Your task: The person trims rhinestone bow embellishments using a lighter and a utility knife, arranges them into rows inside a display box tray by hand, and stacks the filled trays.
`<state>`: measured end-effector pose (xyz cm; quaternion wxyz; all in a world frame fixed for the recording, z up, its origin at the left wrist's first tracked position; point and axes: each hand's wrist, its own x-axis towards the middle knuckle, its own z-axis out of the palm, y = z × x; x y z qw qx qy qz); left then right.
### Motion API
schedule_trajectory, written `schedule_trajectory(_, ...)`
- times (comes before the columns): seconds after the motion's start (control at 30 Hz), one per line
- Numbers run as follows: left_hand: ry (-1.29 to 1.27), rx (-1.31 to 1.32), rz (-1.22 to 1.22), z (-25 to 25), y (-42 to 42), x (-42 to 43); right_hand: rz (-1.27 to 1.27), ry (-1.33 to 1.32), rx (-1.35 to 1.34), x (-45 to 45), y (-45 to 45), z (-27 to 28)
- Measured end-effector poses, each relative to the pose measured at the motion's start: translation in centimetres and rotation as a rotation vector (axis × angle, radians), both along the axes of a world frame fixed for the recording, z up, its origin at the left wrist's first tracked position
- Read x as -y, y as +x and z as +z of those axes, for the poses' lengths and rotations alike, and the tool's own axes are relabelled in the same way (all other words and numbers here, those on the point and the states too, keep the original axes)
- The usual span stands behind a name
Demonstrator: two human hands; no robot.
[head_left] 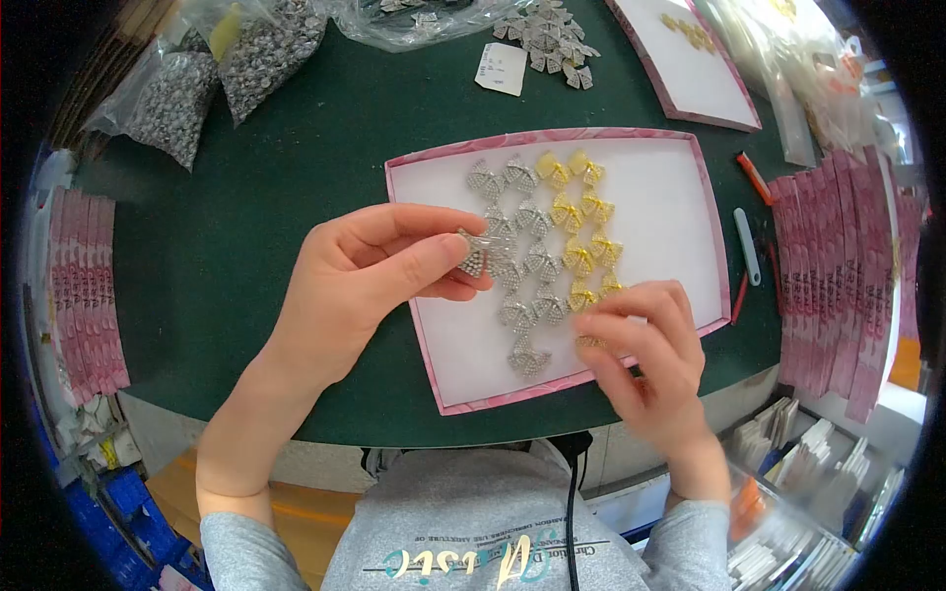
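My left hand (379, 266) is closed, thumb and forefinger pinching a silver rhinestone ornament (473, 258) above the left part of a shallow pink-rimmed box lid (434, 369). A filmy clear streak shows beside the ornament. Over the lid's lower right, my right hand (645, 355) curls with thumb and fingers around a small studded piece (591, 342); it is partly hidden and its shape is unclear. On the lid's white inside, silver bow-shaped ornaments (541, 261) stand in two columns, with gold bow-shaped ornaments (578, 258) in two columns to their right.
At the back are bags of silver pieces (271, 59), a loose ornament pile (552, 39), a paper label (501, 69) and another lid (680, 59). Stacked pink lids (838, 281) stand right, beside a pale-handled tool (746, 246) and a red-orange cutter (754, 177). More lids (87, 286) stand left.
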<state>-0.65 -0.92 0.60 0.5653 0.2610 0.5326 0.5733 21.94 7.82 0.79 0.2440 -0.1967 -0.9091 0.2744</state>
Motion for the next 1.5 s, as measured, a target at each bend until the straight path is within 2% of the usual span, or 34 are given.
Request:
schedule_trajectory(0.07, -0.001, 0.016, -0.021, -0.2, 0.3, -0.1, -0.054, -0.155, -0.055, -0.2, -0.5, 0.0)
schedule_trajectory(0.27, -0.069, 0.072, -0.075, -0.3, 1.0, -0.4, -0.079, -0.922, -0.143, -0.4, -3.4, 0.2)
schedule_trajectory(0.37, -0.057, 0.129, -0.077, -0.5, 1.0, -0.4, -0.066, -1.144, -0.153, -0.9, -4.3, 0.6)
schedule_trajectory(0.57, -0.102, 0.201, -0.085, -0.4, 0.6, -0.4, -0.091, -1.379, -0.17, -1.9, -4.9, 0.3)
schedule_trajectory(0.9, 0.001, 0.185, -0.162, -0.5, 0.4, -0.3, -0.103, -1.393, -0.206, -1.9, -4.9, -0.3)
schedule_trajectory(1.5, -0.002, 0.097, -0.114, -0.5, 1.0, -0.3, -0.081, -1.353, -0.227, -1.9, -4.7, -0.4)
